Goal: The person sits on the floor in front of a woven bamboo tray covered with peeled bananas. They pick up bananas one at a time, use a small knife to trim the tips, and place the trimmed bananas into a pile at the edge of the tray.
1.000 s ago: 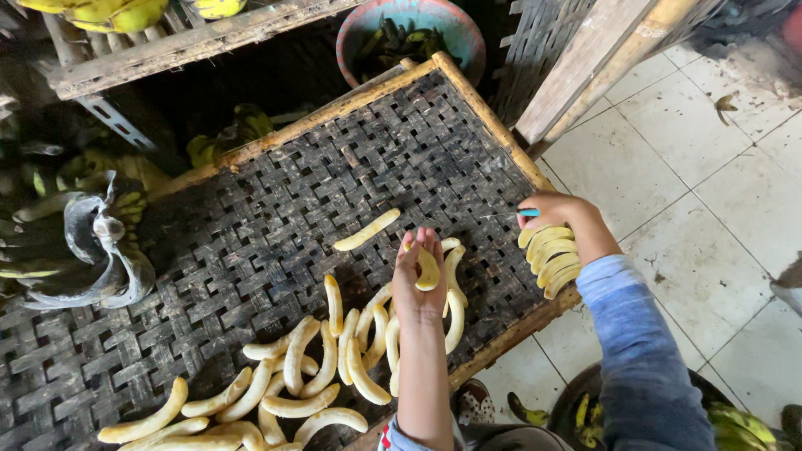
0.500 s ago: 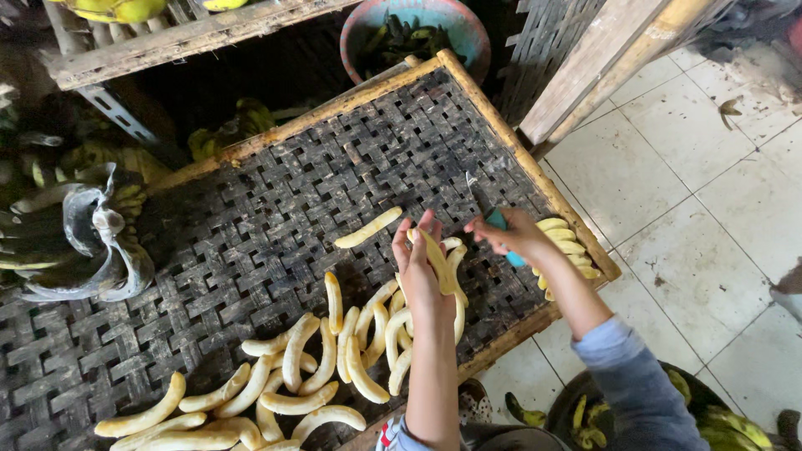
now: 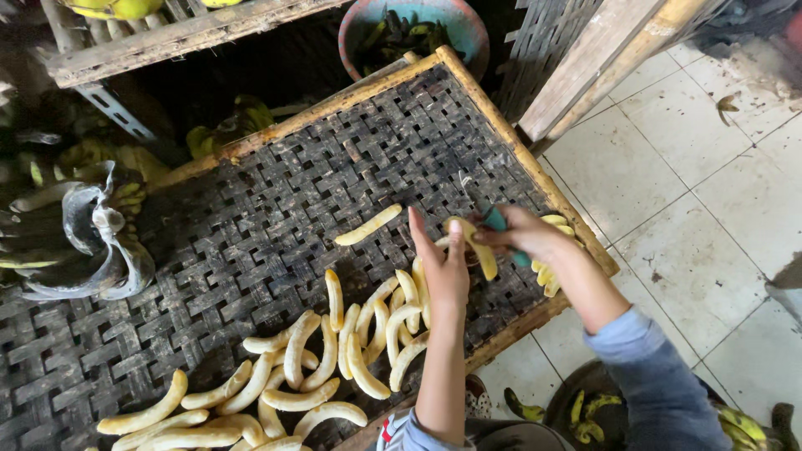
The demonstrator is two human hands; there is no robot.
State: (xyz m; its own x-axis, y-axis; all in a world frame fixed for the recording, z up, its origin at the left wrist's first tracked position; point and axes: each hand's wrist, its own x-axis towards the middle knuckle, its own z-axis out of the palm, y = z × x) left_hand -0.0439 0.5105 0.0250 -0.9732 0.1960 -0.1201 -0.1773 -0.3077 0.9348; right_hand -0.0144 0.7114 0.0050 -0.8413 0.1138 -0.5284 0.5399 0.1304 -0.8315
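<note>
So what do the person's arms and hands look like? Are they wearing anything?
The left hand is bare, with no glove, and that forearm is bare too, with no sleeve showing on it. The right hand is also bare, but that arm wears a long, soft blue-grey sleeve, pushed up a little so the wrist shows. No rings, watch or bracelets can be seen on either hand.

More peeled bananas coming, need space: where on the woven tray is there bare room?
The woven tray is bare across its far half, beyond the lone peeled banana. The near edge is crowded with the peeled banana pile, beside the left hand.
</note>
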